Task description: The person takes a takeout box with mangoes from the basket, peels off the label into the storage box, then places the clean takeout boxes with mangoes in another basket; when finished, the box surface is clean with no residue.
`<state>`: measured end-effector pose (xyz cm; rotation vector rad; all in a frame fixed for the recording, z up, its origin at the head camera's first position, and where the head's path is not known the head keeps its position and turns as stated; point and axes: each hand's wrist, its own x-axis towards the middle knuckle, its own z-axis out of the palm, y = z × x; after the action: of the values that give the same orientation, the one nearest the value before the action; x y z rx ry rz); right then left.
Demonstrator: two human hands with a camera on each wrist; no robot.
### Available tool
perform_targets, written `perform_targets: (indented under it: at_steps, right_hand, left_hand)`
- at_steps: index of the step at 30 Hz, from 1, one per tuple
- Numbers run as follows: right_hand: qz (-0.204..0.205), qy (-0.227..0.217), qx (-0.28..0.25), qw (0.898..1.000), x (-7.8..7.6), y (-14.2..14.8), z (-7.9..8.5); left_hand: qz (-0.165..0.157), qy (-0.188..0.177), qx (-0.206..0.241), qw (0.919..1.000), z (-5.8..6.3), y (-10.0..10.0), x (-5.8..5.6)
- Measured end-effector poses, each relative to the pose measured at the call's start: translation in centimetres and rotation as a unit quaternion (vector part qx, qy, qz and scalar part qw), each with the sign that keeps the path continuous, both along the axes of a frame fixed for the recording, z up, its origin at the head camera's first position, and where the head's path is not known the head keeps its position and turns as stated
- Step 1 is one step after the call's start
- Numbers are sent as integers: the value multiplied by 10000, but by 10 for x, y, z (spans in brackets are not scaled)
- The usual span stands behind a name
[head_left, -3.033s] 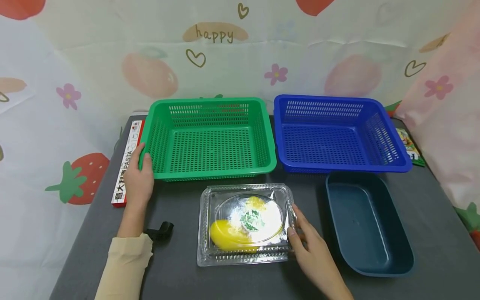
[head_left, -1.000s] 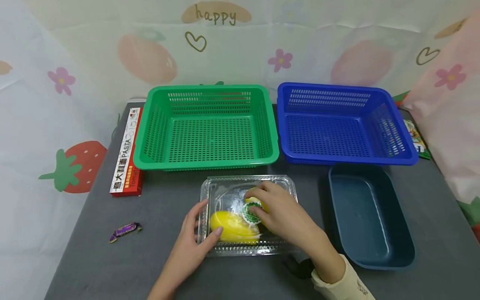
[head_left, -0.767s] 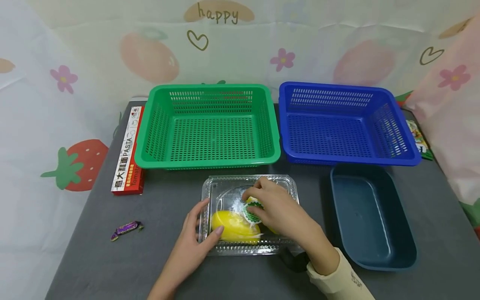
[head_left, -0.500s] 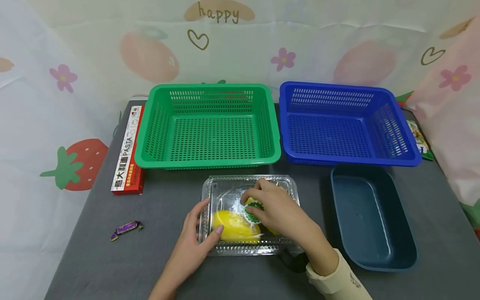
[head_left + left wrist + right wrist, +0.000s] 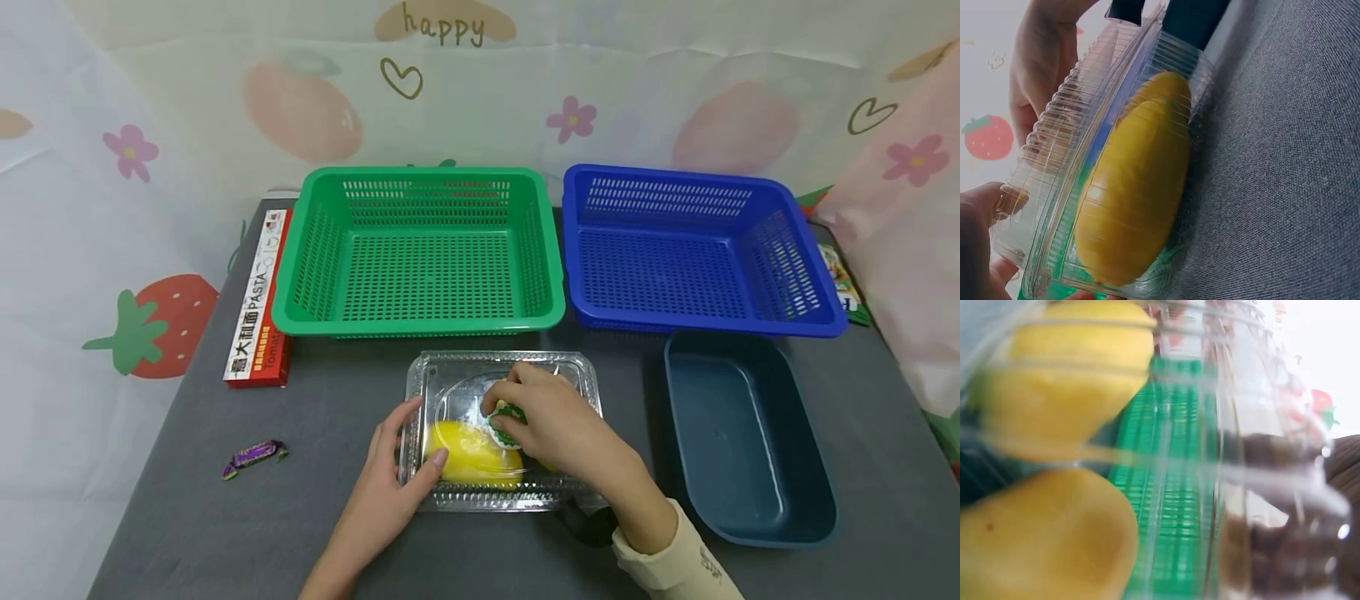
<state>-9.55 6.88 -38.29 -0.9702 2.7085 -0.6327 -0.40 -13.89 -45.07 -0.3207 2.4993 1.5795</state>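
Observation:
A clear plastic clamshell container (image 5: pixel 517 502) stands on the table in the head view, its lid down. Inside lie two yellow mangoes (image 5: pixel 476 462); the left wrist view shows one large mango (image 5: pixel 1138 194) through the ribbed wall. My left hand (image 5: pixel 386 483) holds the container's left side, thumb over the lid and fingers at the edge. Over the lid, my right hand (image 5: pixel 558 421) has its fingers curled and pinches at a round green-and-white sticker (image 5: pixel 506 427). The fingers partly cover the sticker, so how much is lifted is hard to tell.
Behind the container sit a green basket (image 5: pixel 420 327) and a blue basket (image 5: pixel 705 323). A dark teal bin (image 5: pixel 731 442) stands to the right. At left are a pasta box (image 5: pixel 258 308) and a purple-wrapped candy (image 5: pixel 253 456). A colourful packet (image 5: pixel 843 287) lies beyond the blue basket.
My left hand has left the green basket for the container's left side. My right hand has gone from the container's right edge to the sticker, which now shows less between the fingers.

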Motion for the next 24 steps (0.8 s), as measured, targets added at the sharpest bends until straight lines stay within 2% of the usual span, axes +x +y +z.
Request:
perform_targets:
  at_steps: [15, 24]
  right_hand:
    - [216, 240, -127, 9994, -1, 2, 0]
    - [195, 166, -182, 9995, -1, 1, -1]
  left_hand:
    - [-19, 31, -41, 10000, -1, 0, 0]
    - [-39, 7, -38, 10000, 0, 0, 1]
